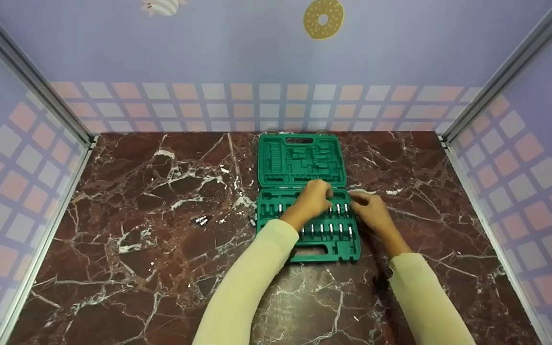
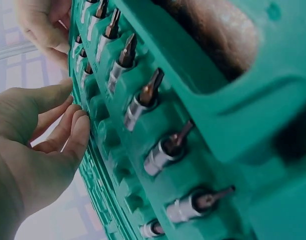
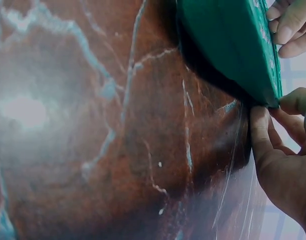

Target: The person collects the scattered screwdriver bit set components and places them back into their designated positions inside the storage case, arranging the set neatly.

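Note:
A green tool case (image 1: 301, 188) lies unfolded, its moulded lid at the back and its bit tray in front. My left hand (image 1: 313, 199) reaches over the tray's upper row. In the left wrist view its fingertips (image 2: 79, 120) are bent together by that row; whatever may lie between them is hidden. At the case's right edge, my right hand (image 1: 371, 209) pinches the side between thumb and fingers. Silver bit sockets (image 2: 162, 156) with dark tips fill much of the lower row. The upper row has bit sockets (image 1: 338, 209) at the right, one at the left, and bare slots between.
Loose bit sockets (image 1: 202, 221) lie left of the case on the dark red marbled table (image 1: 151, 268). Another small bit socket (image 1: 252, 221) lies right beside the case's left edge. Purple panels (image 1: 237, 52) with a tile pattern wall in the table's back and sides.

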`<state>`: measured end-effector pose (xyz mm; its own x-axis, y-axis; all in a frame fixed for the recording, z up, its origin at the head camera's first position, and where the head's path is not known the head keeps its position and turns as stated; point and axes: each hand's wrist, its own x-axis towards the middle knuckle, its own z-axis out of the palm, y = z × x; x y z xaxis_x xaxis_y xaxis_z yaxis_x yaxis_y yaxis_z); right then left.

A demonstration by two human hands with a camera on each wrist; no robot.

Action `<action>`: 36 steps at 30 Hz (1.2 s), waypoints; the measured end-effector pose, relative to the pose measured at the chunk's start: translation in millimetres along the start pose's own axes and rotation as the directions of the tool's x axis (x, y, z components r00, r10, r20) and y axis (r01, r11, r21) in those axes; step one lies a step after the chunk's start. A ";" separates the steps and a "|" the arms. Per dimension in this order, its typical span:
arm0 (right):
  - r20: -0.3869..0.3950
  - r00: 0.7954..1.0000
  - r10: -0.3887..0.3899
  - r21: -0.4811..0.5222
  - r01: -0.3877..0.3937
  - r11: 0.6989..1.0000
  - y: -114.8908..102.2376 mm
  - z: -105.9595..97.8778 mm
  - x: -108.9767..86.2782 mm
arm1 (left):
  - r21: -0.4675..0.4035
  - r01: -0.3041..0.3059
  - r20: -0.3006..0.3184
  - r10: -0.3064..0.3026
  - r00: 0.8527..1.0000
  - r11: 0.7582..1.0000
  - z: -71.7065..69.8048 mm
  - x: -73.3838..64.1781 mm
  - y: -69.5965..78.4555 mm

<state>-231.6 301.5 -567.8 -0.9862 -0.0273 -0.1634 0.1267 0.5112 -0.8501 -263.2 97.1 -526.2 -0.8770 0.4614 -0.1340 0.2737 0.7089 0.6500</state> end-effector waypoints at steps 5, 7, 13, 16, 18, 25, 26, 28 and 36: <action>0.008 1.000 -0.012 -0.028 0.013 1.000 -1.0 -0.1 0.7 | -0.043 -0.025 0.011 0.025 1.000 0.999 -8.2 -6.9 -4.5; 0.012 1.000 -0.016 -0.031 0.016 0.999 -1.7 0.1 1.1 | -0.059 -0.032 0.003 0.032 0.999 0.998 -12.7 -11.4 -6.7; 0.014 1.000 -0.012 -0.039 0.012 0.999 -2.3 -0.8 0.9 | -0.124 -0.036 -0.021 0.033 0.999 0.992 -31.4 -28.4 -16.6; 0.010 1.000 0.014 -0.024 -0.014 1.000 -2.3 -1.3 1.3 | -0.145 -0.034 -0.049 0.027 0.998 0.989 -42.9 -36.9 -23.5; 0.008 1.000 0.029 -0.010 -0.029 1.000 -2.4 -1.4 1.5 | -0.158 -0.033 -0.065 0.023 0.998 0.987 -50.5 -42.4 -28.0; -0.003 1.000 0.005 -0.018 -0.005 1.000 -0.9 -0.8 0.6 | -0.179 -0.031 -0.127 0.008 0.992 0.983 -68.6 -59.3 -47.5; -0.001 1.000 0.004 -0.003 -0.004 1.000 -0.8 -0.7 0.5 | -0.184 -0.031 -0.136 0.006 0.991 0.982 -70.4 -61.7 -50.4; 0.002 1.000 0.003 0.024 -0.003 1.000 -0.4 -0.3 0.4 | -0.195 -0.034 -0.156 0.004 0.988 0.980 -73.4 -66.6 -55.9; -0.017 0.999 -0.028 0.002 0.028 1.000 -0.4 0.1 2.6 | -0.192 -0.035 -0.229 -0.010 0.973 0.981 -87.2 -86.3 -73.3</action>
<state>-234.2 301.1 -567.9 -0.9910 -0.0272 -0.1308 0.0989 0.5088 -0.8552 -242.0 -41.2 -497.1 -0.9469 0.3198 0.0339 0.2230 0.5768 0.7859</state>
